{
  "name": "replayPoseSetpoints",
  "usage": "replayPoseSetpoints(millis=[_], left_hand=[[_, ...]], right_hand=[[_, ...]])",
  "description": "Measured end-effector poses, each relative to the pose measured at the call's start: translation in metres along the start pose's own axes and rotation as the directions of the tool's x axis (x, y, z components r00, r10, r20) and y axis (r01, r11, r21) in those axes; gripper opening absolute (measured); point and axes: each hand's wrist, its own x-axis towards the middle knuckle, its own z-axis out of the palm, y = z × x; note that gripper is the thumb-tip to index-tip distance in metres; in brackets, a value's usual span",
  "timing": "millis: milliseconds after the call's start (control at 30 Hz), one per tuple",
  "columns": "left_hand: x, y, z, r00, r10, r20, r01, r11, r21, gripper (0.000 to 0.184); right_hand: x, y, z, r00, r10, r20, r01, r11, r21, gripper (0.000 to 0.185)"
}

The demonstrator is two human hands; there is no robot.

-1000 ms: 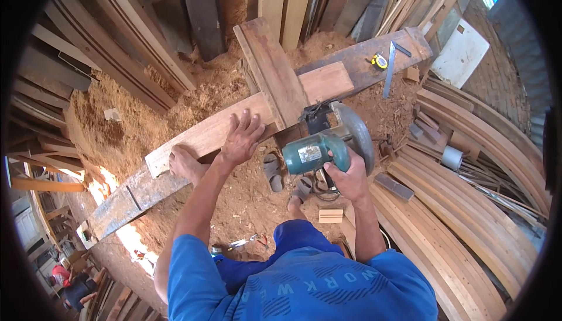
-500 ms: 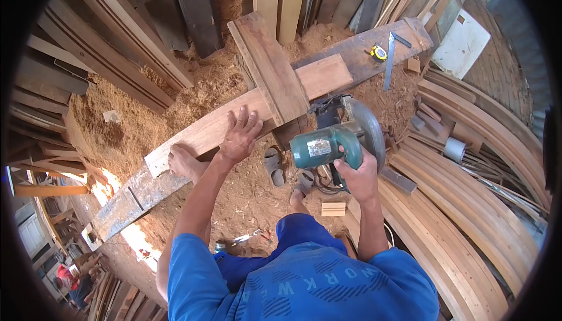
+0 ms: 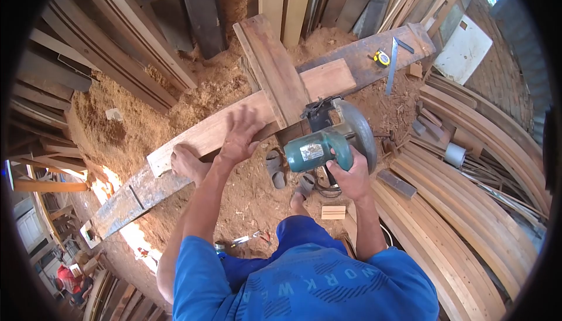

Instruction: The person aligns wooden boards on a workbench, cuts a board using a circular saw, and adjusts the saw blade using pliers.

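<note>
My left hand (image 3: 241, 136) lies with spread, slightly blurred fingers on a long light-brown plank (image 3: 211, 129). Around the rear handle of a green circular saw (image 3: 311, 150), my right hand (image 3: 353, 174) is closed. The saw is beside the near end of a wider crosswise board (image 3: 274, 66), which lies over the plank; whether saw and board touch is unclear. A bare foot (image 3: 188, 163) presses on the plank's left end. Under the plank runs a long, worn beam (image 3: 137, 192).
A yellow tape measure (image 3: 381, 58) and a metal square (image 3: 392, 66) lie on the beam's right part. Stacked curved timbers (image 3: 445, 221) fill the right. Sandals (image 3: 275, 170), a small block (image 3: 333, 212) and sawdust cover the ground. Another person (image 3: 73, 280) is at the lower left.
The saw, in my right hand, swung slightly right and then came back left beside the crosswise board. My left hand stays near the same place, its fingers now blurred.
</note>
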Motion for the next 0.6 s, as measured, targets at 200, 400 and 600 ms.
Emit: replayPoseSetpoints(millis=[200, 400, 600], left_hand=[[0.000, 0.003, -0.008, 0.975, -0.214, -0.053, 0.215, 0.977, 0.009, 0.080], [0.001, 0.005, -0.009, 0.977, -0.212, -0.037, 0.212, 0.977, 0.004, 0.085], [0.005, 0.008, -0.018, 0.884, -0.466, -0.025, 0.467, 0.881, 0.070, 0.100]], right_hand=[[0.001, 0.001, -0.002, 1.000, 0.009, 0.004, -0.009, 0.998, 0.068, 0.030], [0.003, -0.005, 0.008, 0.999, -0.023, 0.042, 0.020, 0.998, 0.053, 0.028], [0.004, 0.003, 0.013, 0.997, -0.079, 0.024, 0.079, 0.997, -0.019, 0.028]])
